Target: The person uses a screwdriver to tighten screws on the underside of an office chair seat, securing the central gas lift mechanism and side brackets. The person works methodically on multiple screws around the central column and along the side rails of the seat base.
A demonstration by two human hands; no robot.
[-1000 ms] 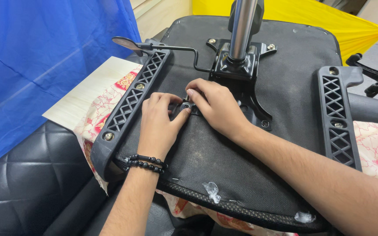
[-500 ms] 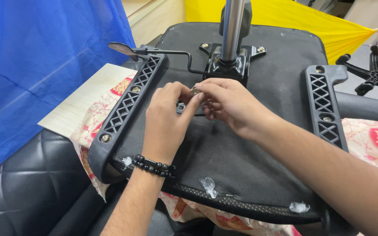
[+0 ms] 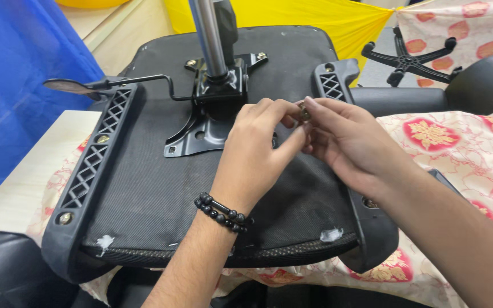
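Pinching a small dark metal fastener [image 3: 304, 113] between them, both hands meet just right of frame centre, above the upturned underside of a black office chair seat [image 3: 144, 188]. Left hand [image 3: 255, 149]: thumb and forefinger pressed together on the fastener from the left; a black beaded bracelet [image 3: 222, 213] sits on its wrist. Right hand [image 3: 346, 142]: fingertips closed on the same piece from the right, palm turned toward the left hand. Whether the piece is a bolt or a washer cannot be told; it is small and partly hidden by the fingers.

Just left of the hands, a black metal mounting plate [image 3: 209, 114] is fixed to the seat, with a silvery gas-lift column [image 3: 207, 37] rising from it toward the top edge. A bent lever [image 3: 118, 84] runs from the plate to the upper left. Lattice-patterned armrest brackets flank the seat: one [image 3: 95, 157] along the left, one [image 3: 332, 82] at upper right, beside the right hand.

The seat lies on a floral cloth [image 3: 463, 148] covering the surface at right. A star-shaped chair base [image 3: 409, 56] lies in the upper right corner. Blue fabric [image 3: 12, 74] fills the left edge, yellow fabric [image 3: 315, 14] the top.
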